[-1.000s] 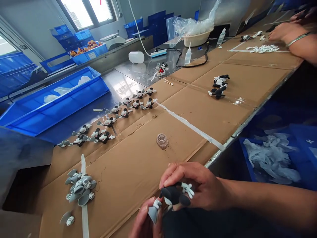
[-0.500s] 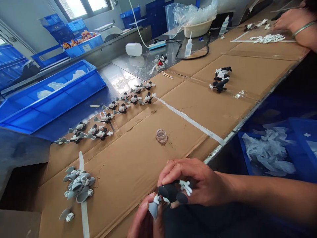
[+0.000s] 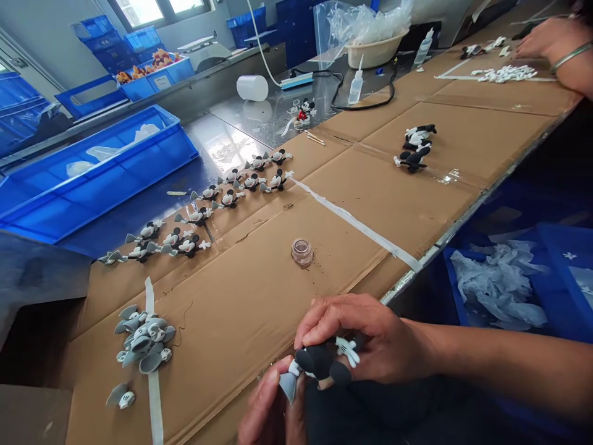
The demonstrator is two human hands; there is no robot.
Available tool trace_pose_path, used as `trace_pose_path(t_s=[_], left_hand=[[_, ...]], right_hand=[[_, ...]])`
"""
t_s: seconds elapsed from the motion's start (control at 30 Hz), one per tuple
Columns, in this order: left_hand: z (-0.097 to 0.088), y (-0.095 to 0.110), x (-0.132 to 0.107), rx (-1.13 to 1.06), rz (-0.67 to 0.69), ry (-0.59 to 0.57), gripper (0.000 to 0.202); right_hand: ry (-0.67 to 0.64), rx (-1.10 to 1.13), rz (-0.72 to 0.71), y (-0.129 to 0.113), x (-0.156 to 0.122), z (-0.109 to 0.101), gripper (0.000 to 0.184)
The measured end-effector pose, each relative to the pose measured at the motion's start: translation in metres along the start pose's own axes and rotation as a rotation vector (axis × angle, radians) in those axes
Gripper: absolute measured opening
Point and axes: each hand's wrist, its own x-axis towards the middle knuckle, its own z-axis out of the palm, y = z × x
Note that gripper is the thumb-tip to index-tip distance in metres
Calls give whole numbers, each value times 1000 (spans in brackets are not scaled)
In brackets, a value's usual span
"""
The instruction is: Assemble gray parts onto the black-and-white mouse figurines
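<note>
Low in the view, my right hand [image 3: 370,334] is closed around a black-and-white mouse figure [image 3: 317,361], with its round black ears and one white gloved hand showing. My left hand [image 3: 266,408] pinches a grey cone-shaped piece with a white glove [image 3: 288,385] between thumb and fingers. The glove end of that piece meets the figure's arm on the left side; whether they are joined cannot be seen. Beyond my hands, a small clear glass jar [image 3: 302,253] stands on the cardboard [image 3: 241,309]. To the left lies a pile of similar grey pieces [image 3: 146,340].
Rows of mouse figures with grey pieces [image 3: 199,216] lie along the far side. More figures [image 3: 414,159] lie at the right. Behind are a dropper bottle [image 3: 356,88], a finished mouse figure [image 3: 304,114] and a blue bin [image 3: 102,167]. A co-worker's hand [image 3: 542,43] rests at upper right.
The glove end of the grey piece has come slightly closer to the figure's arm. Both hands keep their hold, and the view has shifted a little.
</note>
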Motion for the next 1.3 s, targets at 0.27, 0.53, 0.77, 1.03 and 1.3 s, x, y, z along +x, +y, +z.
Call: trace_pose_path(t_s=[0.27,0.53,0.77,1.03,1.3], left_hand=[[-3,-4,2,51,133,-50,25],[-25,-23,6,200,312,-126,17],[-29,-29,6,228,369,-123,24],[-33,-34,6,223,365,-115,19],[-29,-34,5,220,442,-133,16]], right_hand=[[-8,68,42,-1,-1,0,23],[-25,129,94,-2,0,1,22],[-3,112,66,-1,0,1,24],[-12,123,75,-1,0,1,27],[-12,170,131,-1,-2,0,29]])
